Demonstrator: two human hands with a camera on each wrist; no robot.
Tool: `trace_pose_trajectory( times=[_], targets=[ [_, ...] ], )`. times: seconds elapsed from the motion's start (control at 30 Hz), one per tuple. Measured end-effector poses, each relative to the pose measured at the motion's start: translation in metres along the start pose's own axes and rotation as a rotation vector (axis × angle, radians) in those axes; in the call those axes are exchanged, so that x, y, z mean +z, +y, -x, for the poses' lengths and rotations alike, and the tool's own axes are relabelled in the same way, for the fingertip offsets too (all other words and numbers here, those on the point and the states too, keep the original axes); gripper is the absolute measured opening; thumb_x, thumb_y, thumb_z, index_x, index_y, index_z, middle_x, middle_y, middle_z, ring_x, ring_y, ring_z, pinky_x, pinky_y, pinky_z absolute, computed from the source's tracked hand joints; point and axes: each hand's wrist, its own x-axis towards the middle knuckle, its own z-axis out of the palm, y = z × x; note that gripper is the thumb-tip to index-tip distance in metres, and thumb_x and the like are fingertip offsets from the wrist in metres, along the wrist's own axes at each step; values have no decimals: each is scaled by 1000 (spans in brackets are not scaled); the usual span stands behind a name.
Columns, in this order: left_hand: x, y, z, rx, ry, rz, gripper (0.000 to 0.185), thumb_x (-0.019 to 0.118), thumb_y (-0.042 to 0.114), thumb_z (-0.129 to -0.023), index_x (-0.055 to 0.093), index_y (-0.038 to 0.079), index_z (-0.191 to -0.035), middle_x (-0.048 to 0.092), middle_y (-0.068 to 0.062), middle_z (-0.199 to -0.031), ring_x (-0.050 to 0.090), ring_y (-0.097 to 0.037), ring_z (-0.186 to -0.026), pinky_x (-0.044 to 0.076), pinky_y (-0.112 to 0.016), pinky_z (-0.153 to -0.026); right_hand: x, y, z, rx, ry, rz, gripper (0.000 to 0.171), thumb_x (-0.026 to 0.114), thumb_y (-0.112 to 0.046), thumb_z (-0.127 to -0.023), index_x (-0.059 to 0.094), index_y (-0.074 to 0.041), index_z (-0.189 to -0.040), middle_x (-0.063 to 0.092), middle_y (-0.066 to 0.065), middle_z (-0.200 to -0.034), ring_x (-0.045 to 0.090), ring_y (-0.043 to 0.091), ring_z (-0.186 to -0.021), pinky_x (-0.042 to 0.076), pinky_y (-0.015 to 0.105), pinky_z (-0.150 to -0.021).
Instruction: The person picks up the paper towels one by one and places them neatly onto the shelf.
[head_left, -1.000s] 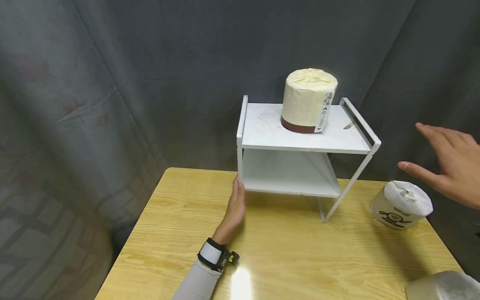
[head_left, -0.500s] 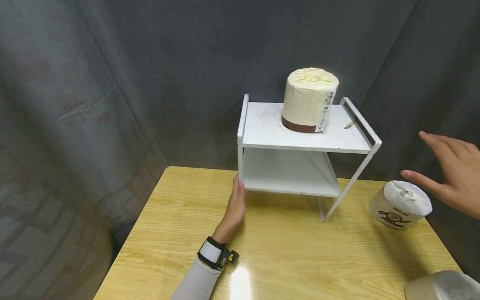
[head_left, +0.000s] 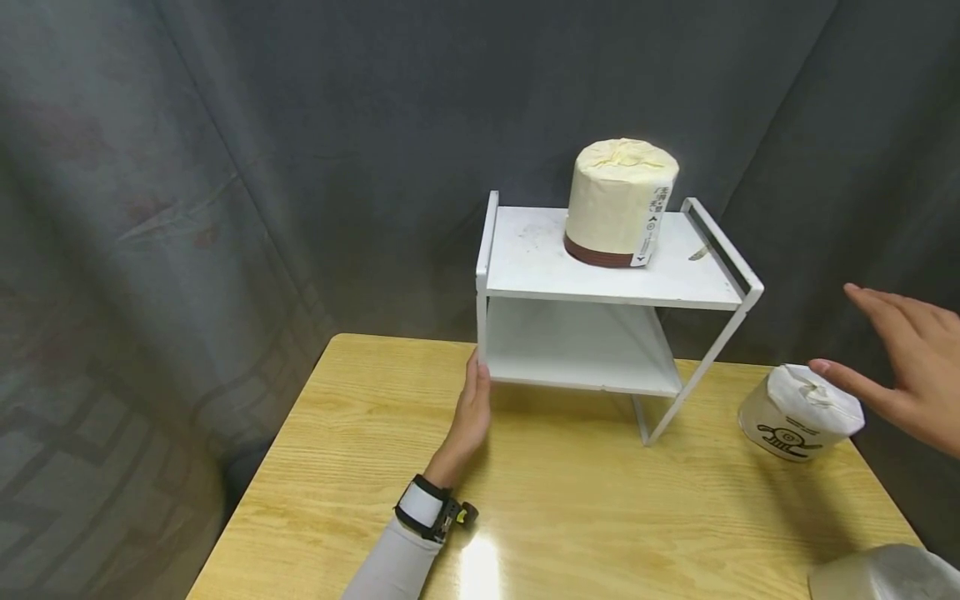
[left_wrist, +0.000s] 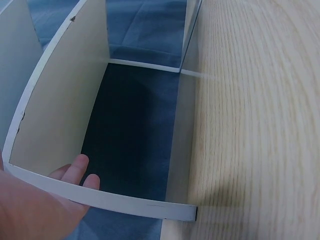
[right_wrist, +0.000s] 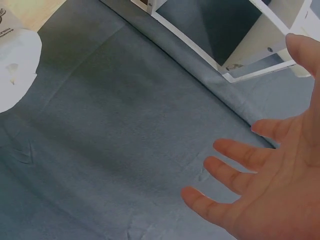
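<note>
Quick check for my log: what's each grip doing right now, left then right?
Left grip: closed, holding the white shelf by its left front leg.
Right grip: open, fingers spread, holding nothing.

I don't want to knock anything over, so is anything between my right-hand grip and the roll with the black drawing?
Nothing visible stands between your right-hand grip and the roll with the black drawing; the white rack stands off to that roll's left.
</note>
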Motion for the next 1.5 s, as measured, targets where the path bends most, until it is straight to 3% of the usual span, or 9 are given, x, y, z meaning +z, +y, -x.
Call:
trace_pose_trajectory(
  times=[0.3,0.8,1.1,1.5],
  targets=[
    [0,-1,-1,-6,2,-7,62,17,49,-117,8,22,-172,17,-12,-176,24,-33,-160,28,-55,-127,6,6,15,-5,40,-80,95,57,-68,-100,38,2,-161,43,40,-152,33,58,-147,12,57,-131],
    [0,0,0,1,13,-16,58,19,42,-118,10,21,-171,21,-13,-175,33,-36,-155,33,-58,-124,16,10,39,-9,91,-122,103,49,-80,-97,41,1,-160,44,43,-146,35,61,-143,13,54,-132],
    [0,-1,0,13,1,-2,57,18,40,-118,8,20,-172,20,-13,-175,31,-35,-156,32,-57,-125,26,16,59,-15,110,-132,105,42,-82,-98,40,3,-159,43,45,-146,34,64,-142,13,59,-131],
    [0,-1,-1,21,0,3,57,17,39,-119,7,19,-172,18,-13,-175,28,-34,-158,32,-56,-125,32,12,82,31,105,-131,100,45,-78,-100,41,3,-158,42,45,-148,33,66,-143,13,66,-128]
  ],
)
